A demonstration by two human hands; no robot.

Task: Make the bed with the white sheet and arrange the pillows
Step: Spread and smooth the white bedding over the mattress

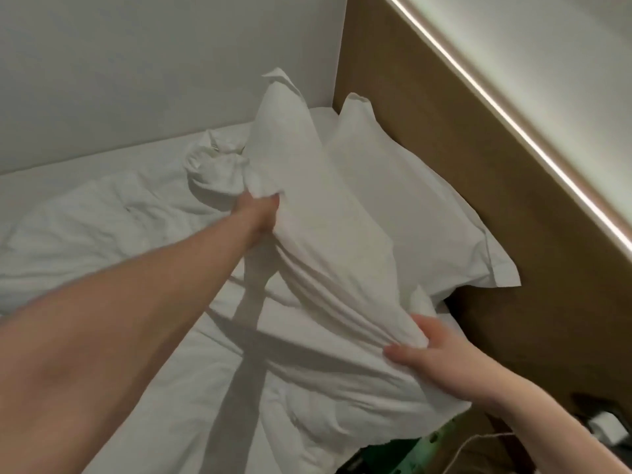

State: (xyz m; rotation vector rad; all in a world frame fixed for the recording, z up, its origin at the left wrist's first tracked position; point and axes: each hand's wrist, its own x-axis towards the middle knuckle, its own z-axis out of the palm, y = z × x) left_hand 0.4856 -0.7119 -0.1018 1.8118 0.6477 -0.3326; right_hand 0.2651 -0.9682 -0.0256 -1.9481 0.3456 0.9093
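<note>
The left hand (261, 213) reaches far forward and bunches the upper edge of a white pillow (328, 241) in a closed grip, its fingers buried in the fabric. The right hand (434, 354) pinches the same pillow at its lower corner, thumb on top and fingers curled under the cloth, so both hands have the pillow lifted and tilted above the bed (219, 398). Folds run along the pillowcase between the 2 grips.

A second pillow (410, 200) lies flat behind it, just beside the wooden headboard (478, 165), with one corner pointing toward the wall (136, 63) and another overhanging the near edge of the mattress. The white sheet (85, 234) is rumpled across the bed to the left, with a twisted knot of fabric (215, 162) near the left hand. The arms cast dark shadows on the sheet below the held pillow. A lit strip (506, 118) runs along the top of the headboard.
</note>
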